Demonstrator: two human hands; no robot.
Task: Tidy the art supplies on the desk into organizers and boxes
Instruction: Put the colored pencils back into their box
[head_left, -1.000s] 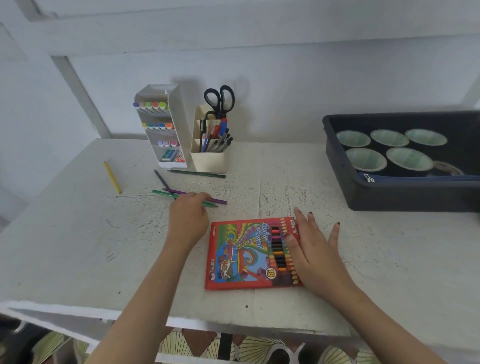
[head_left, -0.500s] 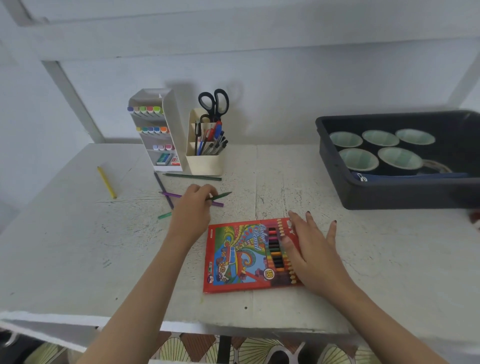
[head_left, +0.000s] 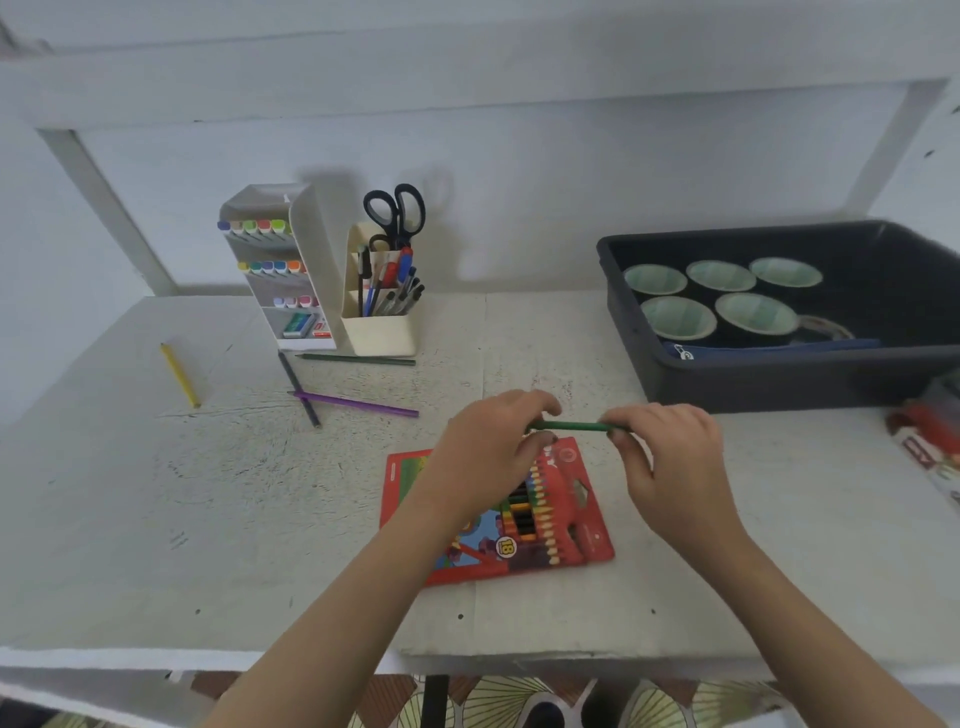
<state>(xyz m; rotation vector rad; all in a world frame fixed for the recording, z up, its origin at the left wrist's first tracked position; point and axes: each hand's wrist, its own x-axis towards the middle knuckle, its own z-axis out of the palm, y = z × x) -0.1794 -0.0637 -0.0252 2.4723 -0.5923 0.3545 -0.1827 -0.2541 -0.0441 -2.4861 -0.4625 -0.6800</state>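
A green coloured pencil (head_left: 571, 427) is held level above the desk, just beyond the red pencil box (head_left: 571, 525). My left hand (head_left: 488, 457) pinches its left end and my right hand (head_left: 670, 462) pinches its right end. The box lies flat on the white desk (head_left: 156, 519) and shows a row of pencils through its window. Loose on the desk to the left lie a purple pencil (head_left: 358, 404), a dark blue pencil (head_left: 298, 387), a dark green pencil (head_left: 358, 358) and a yellow pencil (head_left: 180, 375).
A white marker organizer (head_left: 275, 270) and a cream pen holder (head_left: 379, 312) with scissors (head_left: 396, 213) stand at the back. A dark bin (head_left: 779, 379) with several cups sits at the right. A red packet (head_left: 930, 447) lies at the right edge.
My left hand lifted the green pencil from the loose pile and carried it right, above the box. My right hand left the box and took the pencil's other end.
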